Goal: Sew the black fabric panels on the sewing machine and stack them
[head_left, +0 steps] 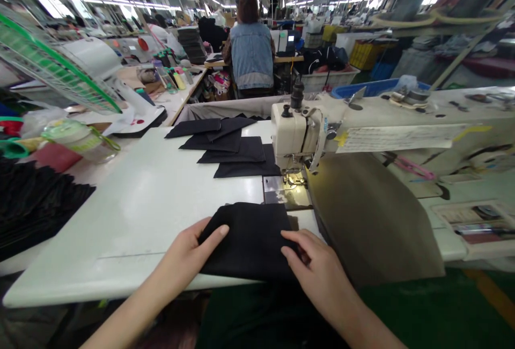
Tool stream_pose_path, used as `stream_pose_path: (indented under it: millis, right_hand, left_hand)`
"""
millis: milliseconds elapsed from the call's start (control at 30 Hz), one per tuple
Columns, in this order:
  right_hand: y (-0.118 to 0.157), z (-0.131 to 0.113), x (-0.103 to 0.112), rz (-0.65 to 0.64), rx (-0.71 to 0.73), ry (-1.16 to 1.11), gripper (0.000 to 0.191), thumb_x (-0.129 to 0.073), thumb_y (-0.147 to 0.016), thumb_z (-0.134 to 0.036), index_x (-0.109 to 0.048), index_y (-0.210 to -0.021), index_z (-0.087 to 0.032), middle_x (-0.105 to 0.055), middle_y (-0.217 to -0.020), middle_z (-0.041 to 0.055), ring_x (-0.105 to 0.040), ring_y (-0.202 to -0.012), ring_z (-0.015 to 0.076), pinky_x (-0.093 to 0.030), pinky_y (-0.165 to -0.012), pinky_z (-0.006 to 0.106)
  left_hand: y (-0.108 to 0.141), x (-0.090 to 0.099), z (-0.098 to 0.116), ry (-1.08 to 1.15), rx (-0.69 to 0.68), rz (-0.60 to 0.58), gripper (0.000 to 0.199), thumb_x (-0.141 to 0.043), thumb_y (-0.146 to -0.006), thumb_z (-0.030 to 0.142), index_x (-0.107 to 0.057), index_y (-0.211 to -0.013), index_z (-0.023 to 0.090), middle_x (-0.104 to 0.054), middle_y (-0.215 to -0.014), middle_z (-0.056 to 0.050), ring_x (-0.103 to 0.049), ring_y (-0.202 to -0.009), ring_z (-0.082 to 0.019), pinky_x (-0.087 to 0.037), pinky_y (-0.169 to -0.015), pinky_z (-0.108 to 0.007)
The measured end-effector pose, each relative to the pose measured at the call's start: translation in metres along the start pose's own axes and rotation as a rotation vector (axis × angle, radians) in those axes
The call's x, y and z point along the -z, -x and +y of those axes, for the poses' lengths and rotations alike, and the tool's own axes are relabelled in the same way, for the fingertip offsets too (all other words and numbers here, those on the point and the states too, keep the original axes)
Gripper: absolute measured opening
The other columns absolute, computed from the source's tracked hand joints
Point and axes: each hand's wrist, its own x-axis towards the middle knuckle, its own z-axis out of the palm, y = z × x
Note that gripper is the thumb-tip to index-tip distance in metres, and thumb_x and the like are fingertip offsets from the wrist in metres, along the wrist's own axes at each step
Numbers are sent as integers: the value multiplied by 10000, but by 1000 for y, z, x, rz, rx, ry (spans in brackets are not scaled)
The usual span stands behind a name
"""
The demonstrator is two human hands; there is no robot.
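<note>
A dark fabric piece (pixel 249 239) lies at the front of the white sewing table, just before the needle plate (pixel 295 191). My left hand (pixel 201 247) grips its left edge, thumb on top and the fingers hidden beneath. At the right edge, my right hand (pixel 308 255) pinches the cloth between thumb and fingers. Directly beyond the cloth stands the head of the sewing machine (pixel 292 134), its presser foot lit by a small lamp. Several sewn dark fabric pieces (pixel 233 150) overlap in a row behind and left of the needle.
A brown-grey sheet (pixel 370 220) covers the table right of the needle. Far left are a stack of black cloth (pixel 40 204), a green-rimmed fan (pixel 60 65) and a clear jar (pixel 86 140). A person in a denim vest (pixel 252 54) sits ahead, back turned.
</note>
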Motion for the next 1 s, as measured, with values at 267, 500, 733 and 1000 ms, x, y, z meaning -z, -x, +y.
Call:
stream_pose_path:
  millis: [267,500,733,1000]
  right_hand:
    - [8,-8,3,98,153,203,185,-543,-984,-249,-575,-803,-226,-645,-833,15,-648,-735,174,-489,-684,292]
    - [-3,-8,6,136,99,256,244,-549,-980,-306,-652,-1178,-207,-723,-856,23,-670,-652,169,-517,-632,281]
    - [-1,-9,7,106,101,222,241,-495,-958,-193,-731,-1001,-213,-720,-805,18,-692,-708,168,-517,-661,274]
    - [-2,-8,6,139,126,230,270,-467,-965,-180,-729,-1026,-199,-741,-847,29,-710,-740,170,-533,-681,279]
  left_hand:
    - [-8,-6,-8,-232,-54,-19,436,-536,-845,604,-689,-971,215,-769,-818,-41,-725,-767,-285,-562,-659,-329]
    - [-6,-7,-10,-308,-69,-15,443,-487,-867,625,-654,-918,218,-742,-788,-25,-706,-726,-264,-541,-659,-325]
    - [-4,-7,-7,-322,-36,9,427,-487,-871,621,-629,-893,219,-731,-780,-31,-698,-729,-267,-530,-662,-332]
    - [-8,-9,-8,-349,-63,54,415,-470,-874,615,-618,-878,227,-750,-857,-54,-703,-786,-279,-529,-711,-356]
